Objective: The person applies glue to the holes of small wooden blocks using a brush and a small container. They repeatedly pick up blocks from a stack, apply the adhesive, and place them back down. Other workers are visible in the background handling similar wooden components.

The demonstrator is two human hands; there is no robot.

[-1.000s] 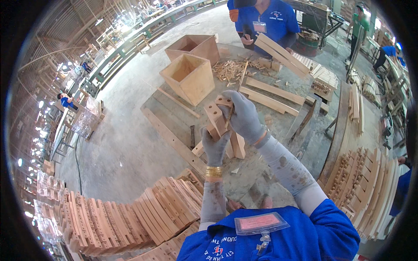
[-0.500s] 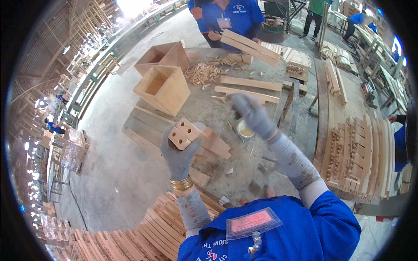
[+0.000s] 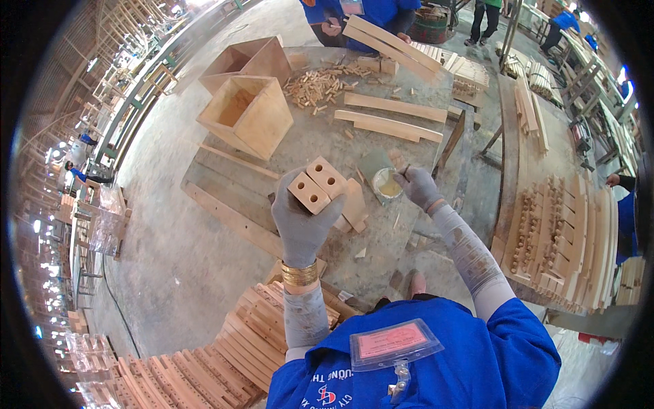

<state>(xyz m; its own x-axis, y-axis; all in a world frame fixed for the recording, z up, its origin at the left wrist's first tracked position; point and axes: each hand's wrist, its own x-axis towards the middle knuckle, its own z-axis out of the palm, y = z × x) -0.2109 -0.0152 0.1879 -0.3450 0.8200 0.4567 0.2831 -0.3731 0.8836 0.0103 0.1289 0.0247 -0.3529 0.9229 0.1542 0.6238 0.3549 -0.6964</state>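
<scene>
My left hand [image 3: 302, 228], in a grey glove, is wrapped round two wooden pieces [image 3: 319, 185] held side by side. Their end faces point up and show drilled round holes. The pieces' longer bodies slant away beneath the hand. My right hand [image 3: 419, 187], also gloved, is closed beside a small tub of pale yellow glue [image 3: 387, 184]. A thin stick [image 3: 406, 168] sticks out from its fingers; most of it is hidden.
Across the worktable [image 3: 231, 178] lie a pile of wooden dowels [image 3: 317, 87], two open wooden boxes [image 3: 276, 123] and loose slats [image 3: 395, 107]. A co-worker in blue [image 3: 381, 13] handles wooden strips [image 3: 395, 49] opposite. Stacked pieces with dowels [image 3: 555, 238] stand right; more strips [image 3: 197, 361] lie lower left.
My right hand has come down from above the table to beside the glue tub. My left hand has shifted up and right with the wooden pieces. The view has tilted slightly.
</scene>
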